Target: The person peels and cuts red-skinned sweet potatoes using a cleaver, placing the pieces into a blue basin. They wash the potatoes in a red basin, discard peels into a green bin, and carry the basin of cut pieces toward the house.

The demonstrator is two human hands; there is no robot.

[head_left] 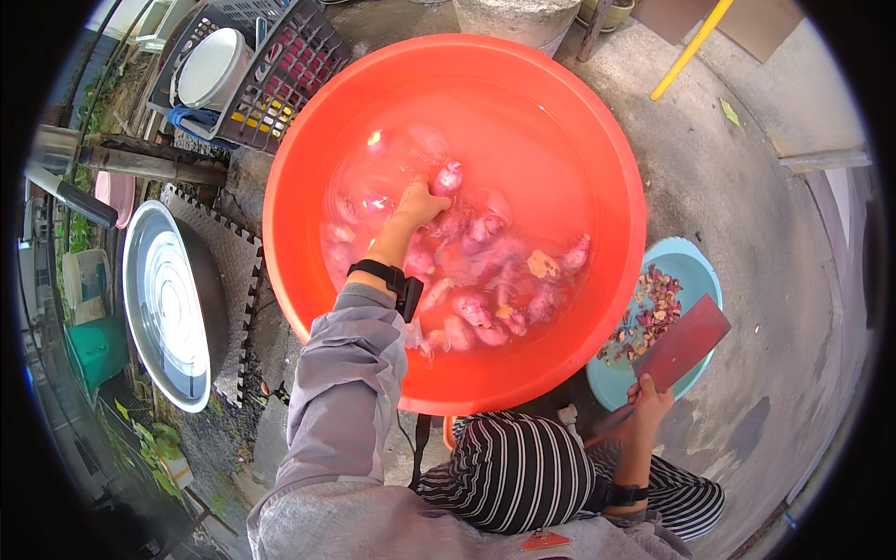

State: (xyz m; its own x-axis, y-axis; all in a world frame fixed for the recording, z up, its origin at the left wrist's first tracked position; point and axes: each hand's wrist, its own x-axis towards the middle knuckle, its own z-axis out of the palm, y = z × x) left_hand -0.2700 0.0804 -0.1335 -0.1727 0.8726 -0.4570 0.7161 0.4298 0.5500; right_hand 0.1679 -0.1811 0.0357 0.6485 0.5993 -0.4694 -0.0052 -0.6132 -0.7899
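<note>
A big red basin (616, 140) full of water holds several purple-skinned sweet potatoes (485, 308). My left hand (422, 203) is in the water near the basin's middle, fingers closed around one sweet potato (449, 176). My right hand (651, 401) is lower right, outside the basin, gripping the handle of a cleaver (682, 343) whose broad blade hangs over a light blue bowl (695, 266) of purple peelings (644, 313). A black watch sits on each wrist.
A large metal lid or pan (168, 303) lies at left on a dark foam mat (233, 261). A dark crate (280, 75) with a white bowl (210, 65) stands at top left. A yellow pole (691, 49) crosses the concrete floor at top right.
</note>
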